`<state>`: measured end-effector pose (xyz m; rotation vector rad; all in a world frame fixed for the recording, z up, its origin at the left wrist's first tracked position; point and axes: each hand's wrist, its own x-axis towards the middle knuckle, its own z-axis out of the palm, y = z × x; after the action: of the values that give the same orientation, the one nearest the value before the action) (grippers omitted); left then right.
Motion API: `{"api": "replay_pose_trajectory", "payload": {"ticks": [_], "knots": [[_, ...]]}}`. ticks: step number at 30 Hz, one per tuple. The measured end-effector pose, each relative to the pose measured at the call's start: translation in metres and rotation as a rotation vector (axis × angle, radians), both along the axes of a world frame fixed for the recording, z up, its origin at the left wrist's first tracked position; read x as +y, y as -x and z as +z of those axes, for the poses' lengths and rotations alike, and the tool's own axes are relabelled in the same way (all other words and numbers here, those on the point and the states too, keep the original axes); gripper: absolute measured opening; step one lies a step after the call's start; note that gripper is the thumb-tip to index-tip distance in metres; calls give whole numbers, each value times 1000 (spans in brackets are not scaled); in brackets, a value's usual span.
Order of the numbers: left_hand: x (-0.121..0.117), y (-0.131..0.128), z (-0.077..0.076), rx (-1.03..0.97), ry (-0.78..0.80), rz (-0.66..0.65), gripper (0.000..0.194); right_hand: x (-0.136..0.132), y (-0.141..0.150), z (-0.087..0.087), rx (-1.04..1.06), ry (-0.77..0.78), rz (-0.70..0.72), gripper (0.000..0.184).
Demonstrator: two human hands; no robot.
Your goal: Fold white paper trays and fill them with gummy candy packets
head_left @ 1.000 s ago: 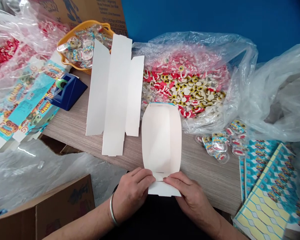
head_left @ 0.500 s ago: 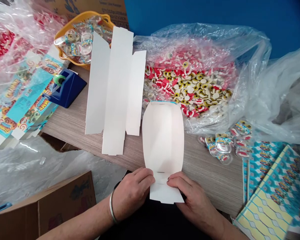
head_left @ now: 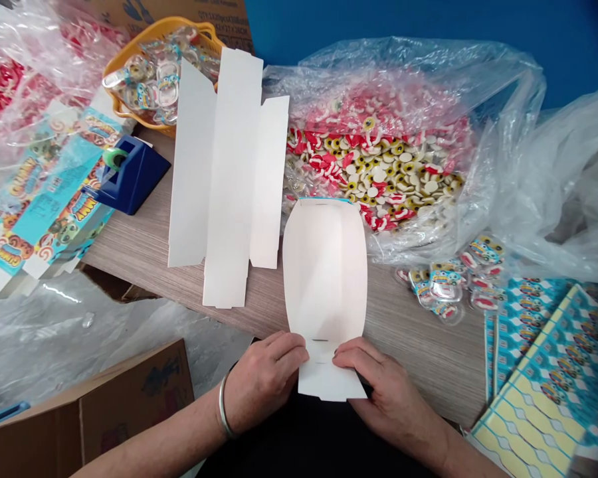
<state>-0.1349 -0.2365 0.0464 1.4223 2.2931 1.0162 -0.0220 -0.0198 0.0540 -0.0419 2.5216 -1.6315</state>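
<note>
Wood-grained tabletop (head_left: pixel 144 249) runs beneath my work, with a blue wall (head_left: pixel 403 20) behind. Right in front of me, at the near edge, is the pale card tray (head_left: pixel 319 265), its plain inside facing up. I have my left hand (head_left: pixel 266 372) and right hand (head_left: pixel 383 378) on either side of its near end, fingers curled and nearly closed, pinching the card at its edges. As I judge it, shaping is partly done: the long sides look raised and bowed, and the far end looks turned up. Between my hands the near flap spreads out toward me, not yet folded in, so that end is what's left. Just to the left, the folded white card (head_left: pixel 234 166) lies untouched. I see no sweets in the tray; they're beyond it, in the clear bag (head_left: pixel 389 166).
</note>
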Motion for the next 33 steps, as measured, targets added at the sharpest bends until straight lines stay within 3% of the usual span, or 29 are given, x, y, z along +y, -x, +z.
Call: {"api": "replay_pose_trajectory", "payload": {"ticks": [6,12,16,18,21,26,30,33], "knots": [[4,1,5,-1,-5,28,22,2,2,11,-33,-49,16,35],[8,2,3,-123,13,70,15,-9,-2,-3,-68,-134,-210,37],[4,-2,-5,-111,-30,184,52,-15,0,-7,-40,-194,-263,51],[1,-5,-9,-20,-50,164,53,-17,3,-6,0,-246,-250,51],[-3,-10,-13,120,-31,72,39,-20,7,-6,55,-358,-179,36],[-1,-14,-11,178,2,62,21,-20,9,-1,54,-597,-15,30],[5,-12,-9,196,18,-14,24,-21,7,15,159,-888,-40,19],[7,-11,-9,186,21,-32,26,-32,10,20,249,-976,27,24]]}}
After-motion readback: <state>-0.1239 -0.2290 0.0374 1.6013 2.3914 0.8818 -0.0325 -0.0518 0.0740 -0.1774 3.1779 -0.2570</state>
